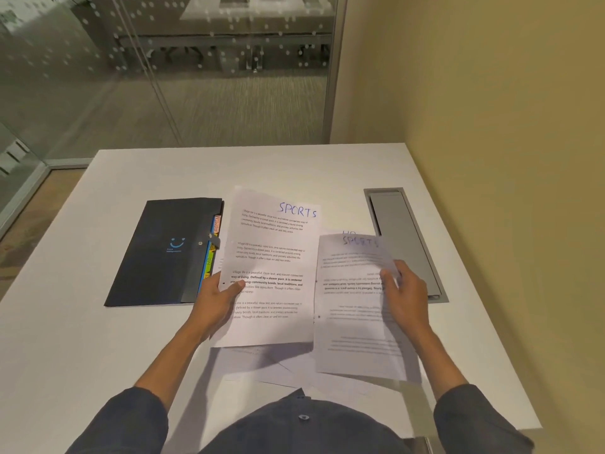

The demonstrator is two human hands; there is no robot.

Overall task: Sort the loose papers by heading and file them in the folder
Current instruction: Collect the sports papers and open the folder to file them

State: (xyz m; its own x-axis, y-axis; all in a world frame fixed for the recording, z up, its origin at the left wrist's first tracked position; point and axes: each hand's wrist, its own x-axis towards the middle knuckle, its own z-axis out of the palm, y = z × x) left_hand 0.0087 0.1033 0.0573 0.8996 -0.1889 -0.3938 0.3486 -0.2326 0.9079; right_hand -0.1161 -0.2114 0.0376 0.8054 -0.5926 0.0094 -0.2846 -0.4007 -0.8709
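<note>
L hand pinches thin white SPORTS sheet, thumb on top; matte dark folder just left. R hand grips curled, blurred sheet. Hands apart.

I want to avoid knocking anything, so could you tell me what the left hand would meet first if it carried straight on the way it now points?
Probably the folder: the left hand, holding a SPORTS sheet, points toward its tabbed edge, though height is unclear.

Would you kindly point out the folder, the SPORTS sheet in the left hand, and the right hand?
folder (157, 253): head view, on its dark front cover.
SPORTS sheet (271, 257): head view, on its printed middle.
right hand (406, 290): head view, on the back of the hand.
</note>
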